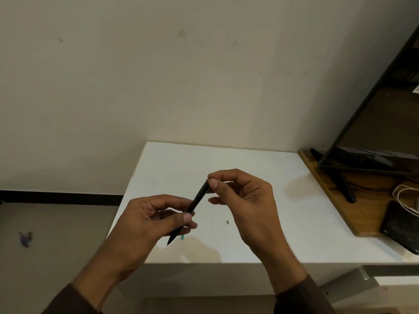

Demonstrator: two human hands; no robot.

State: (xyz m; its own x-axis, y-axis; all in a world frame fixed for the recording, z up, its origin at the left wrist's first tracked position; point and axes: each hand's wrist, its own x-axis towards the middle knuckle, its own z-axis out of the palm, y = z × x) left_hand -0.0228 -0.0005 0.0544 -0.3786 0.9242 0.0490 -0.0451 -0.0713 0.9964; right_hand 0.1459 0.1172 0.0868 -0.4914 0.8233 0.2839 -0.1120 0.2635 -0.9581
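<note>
A slim black pen [197, 200] is held slanted above the white table [260, 234], its pointed tip down to the left. My left hand [147, 220] grips its lower half between thumb and curled fingers. My right hand [244, 196] pinches the upper end between thumb and forefinger. A small grey piece [227, 222] and a short teal piece [182, 237] lie on the table under the hands.
A wooden board [340, 200] lies at the table's right with a black stand [347, 186], a white cable [405, 196] and a dark phone [401, 230] on it. The wall is behind, the floor with a blue scrap [26, 239] to the left.
</note>
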